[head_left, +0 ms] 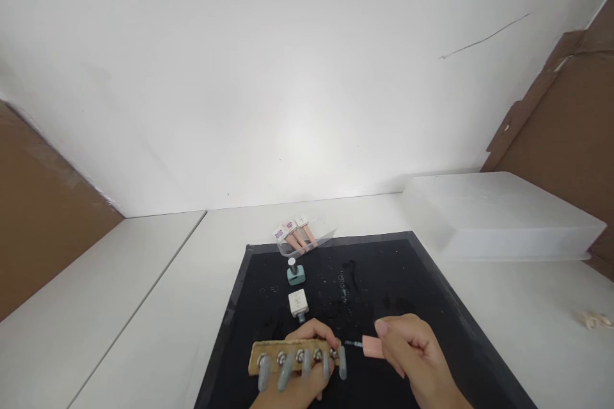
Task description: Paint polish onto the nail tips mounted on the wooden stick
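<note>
Near the bottom centre, my left hand [307,386] grips a tan strip [274,350] from behind and below, its fingers wrapped round the right part. Several grey-blue nail tips [286,372] stand on round metal mounts along that strip. To the right, my right hand [419,358] pinches a pink brush cap [373,346]. Its thin brush [354,344] points left, a little apart from the rightmost nail tip. Just above my left hand lies a white square bottle [298,302] with a dark neck. Beyond it is a teal bottle [296,275] with a grey cap.
A black mat [384,275] lies under the hands. At its back edge, a clear tray [292,254] holds pink-capped bottles [307,232]. A white block [503,211] is at the right, with a small beige object [595,319] near the right edge.
</note>
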`<move>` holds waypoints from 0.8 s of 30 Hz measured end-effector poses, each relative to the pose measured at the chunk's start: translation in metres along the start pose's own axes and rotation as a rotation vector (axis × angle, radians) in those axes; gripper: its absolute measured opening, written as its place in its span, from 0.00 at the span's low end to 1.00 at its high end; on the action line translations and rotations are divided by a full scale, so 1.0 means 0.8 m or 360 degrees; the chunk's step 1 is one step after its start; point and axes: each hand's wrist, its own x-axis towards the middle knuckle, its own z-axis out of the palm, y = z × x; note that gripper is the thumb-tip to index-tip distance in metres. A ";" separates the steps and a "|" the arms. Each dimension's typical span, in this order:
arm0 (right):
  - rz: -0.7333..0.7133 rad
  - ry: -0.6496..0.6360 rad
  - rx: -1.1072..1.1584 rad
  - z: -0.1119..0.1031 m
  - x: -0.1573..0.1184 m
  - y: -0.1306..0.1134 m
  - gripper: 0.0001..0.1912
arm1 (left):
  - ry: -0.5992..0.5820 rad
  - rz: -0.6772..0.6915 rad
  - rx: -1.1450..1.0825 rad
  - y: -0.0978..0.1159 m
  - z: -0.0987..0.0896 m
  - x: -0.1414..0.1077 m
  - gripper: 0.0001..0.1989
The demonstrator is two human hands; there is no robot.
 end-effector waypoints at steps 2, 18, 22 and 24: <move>-0.0008 -0.0045 0.0003 0.001 -0.001 -0.002 0.30 | 0.0045 0.0001 -0.0038 0.010 0.002 -0.002 0.20; 0.0086 -0.0100 0.0065 0.007 -0.002 -0.004 0.30 | 0.0192 0.0039 0.0172 0.017 0.008 -0.003 0.07; 0.0123 0.0065 0.0082 0.005 -0.002 0.000 0.30 | 0.0163 0.0076 0.0304 0.021 0.010 -0.007 0.02; 0.0130 0.0114 0.0087 0.003 -0.002 0.002 0.29 | 0.0170 0.0131 0.0338 0.015 0.009 -0.006 0.01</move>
